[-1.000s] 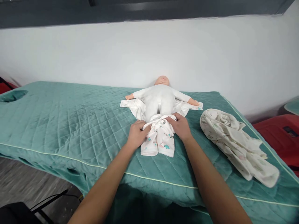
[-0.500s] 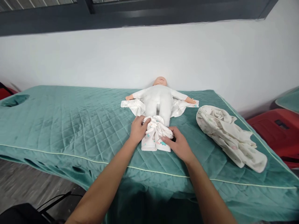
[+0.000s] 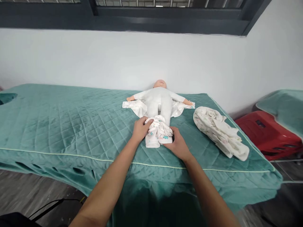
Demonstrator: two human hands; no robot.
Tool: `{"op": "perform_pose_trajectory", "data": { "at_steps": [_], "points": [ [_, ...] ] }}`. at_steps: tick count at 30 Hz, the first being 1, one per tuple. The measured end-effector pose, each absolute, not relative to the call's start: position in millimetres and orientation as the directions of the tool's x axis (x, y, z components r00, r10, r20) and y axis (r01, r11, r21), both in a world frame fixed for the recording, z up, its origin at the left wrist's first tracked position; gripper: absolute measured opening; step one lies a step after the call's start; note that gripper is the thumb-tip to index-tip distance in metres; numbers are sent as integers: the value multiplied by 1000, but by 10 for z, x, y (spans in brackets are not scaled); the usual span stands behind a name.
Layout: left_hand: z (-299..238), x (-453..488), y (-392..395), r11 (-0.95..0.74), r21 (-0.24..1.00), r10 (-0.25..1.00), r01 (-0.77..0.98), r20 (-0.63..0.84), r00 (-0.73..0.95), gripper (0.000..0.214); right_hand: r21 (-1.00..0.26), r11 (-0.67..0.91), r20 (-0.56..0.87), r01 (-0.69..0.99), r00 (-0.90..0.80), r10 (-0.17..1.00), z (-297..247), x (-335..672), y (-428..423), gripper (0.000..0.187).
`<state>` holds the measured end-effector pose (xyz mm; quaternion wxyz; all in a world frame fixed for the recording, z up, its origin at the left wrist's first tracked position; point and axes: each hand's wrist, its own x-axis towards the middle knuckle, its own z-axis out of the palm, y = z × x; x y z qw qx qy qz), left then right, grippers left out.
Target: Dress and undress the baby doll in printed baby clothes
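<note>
— Where are the bunched trousers (image 3: 158, 134) held?
— At six o'clock of the doll (image 3: 159, 101), clasped by left hand (image 3: 140, 129) and right hand (image 3: 178, 145), fingers curled shut. Both sides are best gathered evenly.

A plain white wall (image 3: 71, 60) runs behind the far edge of the bed (image 3: 59, 119), which has a teal quilted cover. Above the wall sits a dark-framed window (image 3: 165, 23). Past the bed's right edge stand a red plastic unit (image 3: 265, 132) and another teal-covered surface (image 3: 281, 107). A grey wood-look floor (image 3: 26, 192) shows below the near edge.
</note>
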<state>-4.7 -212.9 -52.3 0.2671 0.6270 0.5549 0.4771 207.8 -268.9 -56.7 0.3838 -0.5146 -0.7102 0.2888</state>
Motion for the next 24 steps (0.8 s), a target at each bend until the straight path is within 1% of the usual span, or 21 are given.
{"op": "perform_pose_trajectory", "data": {
  "at_steps": [4,8,9,11,12,13,14,17,24],
  "points": [
    [-493,-77,-2423,-239,866,967,438,253,28,36,-809,330,290,487,-159,944,-546,2071,-2687,65],
    [-586,-117,-2732,-271,839,961,471,261,87,28,-811,331,306,482,-132,943,-561,2061,-2677,62],
    [-627,-123,-2780,-288,826,956,485,277,96,32,-814,332,311,476,-127,942,-572,2062,-2672,62],
    [-709,-125,-2829,-340,778,938,529,324,126,54,-827,329,314,455,-112,943,-598,2069,-2662,64],
    [-744,-119,-2834,-366,746,926,557,350,140,62,-836,322,309,444,-104,945,-611,2073,-2657,64],
    [-771,-111,-2829,-383,714,917,586,370,149,63,-844,312,301,436,-96,949,-621,2078,-2653,66],
    [-791,-101,-2818,-390,687,912,613,380,154,59,-850,300,292,434,-87,953,-628,2084,-2649,67],
    [-816,-71,-2785,-359,660,918,660,377,123,46,-851,267,270,453,-58,961,-626,2097,-2643,65],
    [-754,-47,-2820,-217,752,952,622,305,-36,43,-843,250,249,477,-66,966,-543,2103,-2676,35]
  ]
}}
